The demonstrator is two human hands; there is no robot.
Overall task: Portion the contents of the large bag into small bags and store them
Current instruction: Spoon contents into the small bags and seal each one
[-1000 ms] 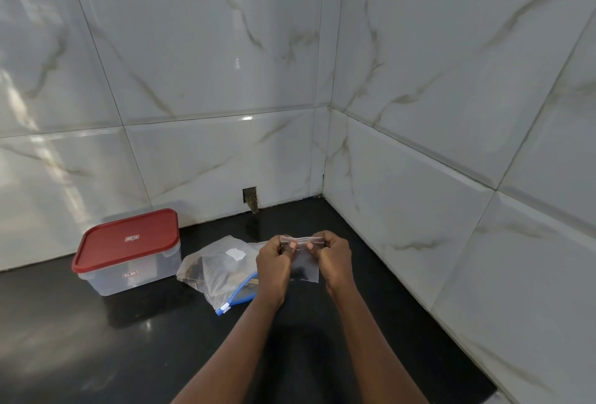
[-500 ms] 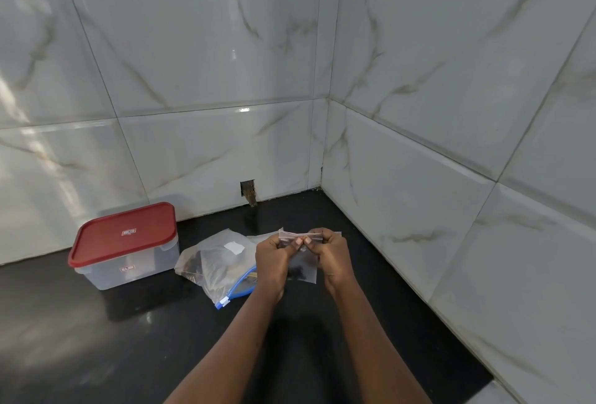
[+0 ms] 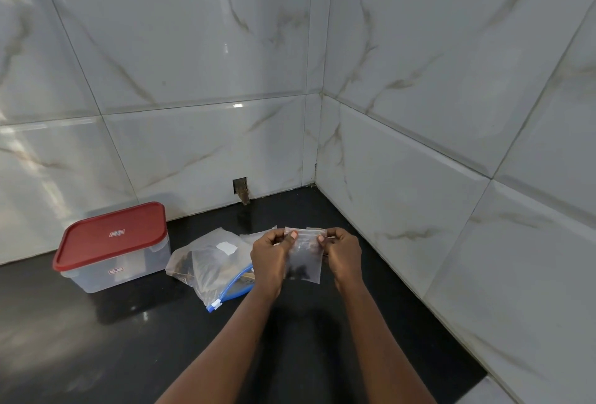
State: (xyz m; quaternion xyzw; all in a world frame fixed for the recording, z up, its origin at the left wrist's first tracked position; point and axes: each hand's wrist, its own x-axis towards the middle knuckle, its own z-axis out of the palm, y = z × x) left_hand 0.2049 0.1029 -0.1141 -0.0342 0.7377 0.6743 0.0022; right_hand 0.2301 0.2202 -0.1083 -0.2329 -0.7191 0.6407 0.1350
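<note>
A small clear zip bag point(image 3: 304, 258) with dark contents at its bottom hangs above the black counter. My left hand point(image 3: 269, 258) pinches its top strip at the left end, and my right hand point(image 3: 343, 253) pinches the same strip at the right end. To the left, the large clear bag point(image 3: 206, 263) with a blue slider lies flat on the counter, dark contents inside. More small empty bags point(image 3: 258, 234) lie behind my left hand, partly hidden.
A clear plastic box with a red lid point(image 3: 113, 247) stands at the left by the back wall, lid on. The black counter point(image 3: 96, 339) meets white marble tile walls in a corner; a small hole in the back wall point(image 3: 241, 190) sits just above it.
My two hands have moved apart along the small bag's top strip, from close together at its middle out towards its ends. The view has shifted slightly.
</note>
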